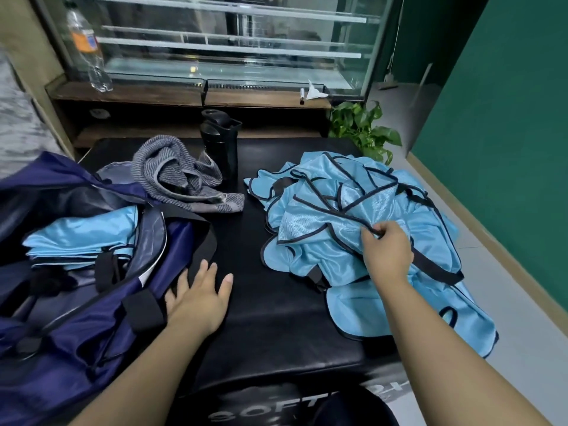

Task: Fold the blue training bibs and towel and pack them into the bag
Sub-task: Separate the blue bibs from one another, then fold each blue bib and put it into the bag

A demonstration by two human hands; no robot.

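A heap of light blue training bibs [353,210] with dark trim lies crumpled on the right half of the black padded table [270,302]. My right hand [387,250] rests on the heap and pinches a dark trim edge of one bib. A navy bag [92,327] lies open on the left, with folded blue bibs [83,238] stacked inside. My left hand [199,296] lies flat on the table, fingers straight, touching the bag's edge. A grey striped towel [181,176] sits crumpled behind the bag.
A black flip-lid bottle [219,146] stands upright between the towel and the bibs. Behind the table is a glass display case [215,41] with a plastic bottle [89,50] on its ledge. A potted plant [365,127] stands at the back right, by a green wall.
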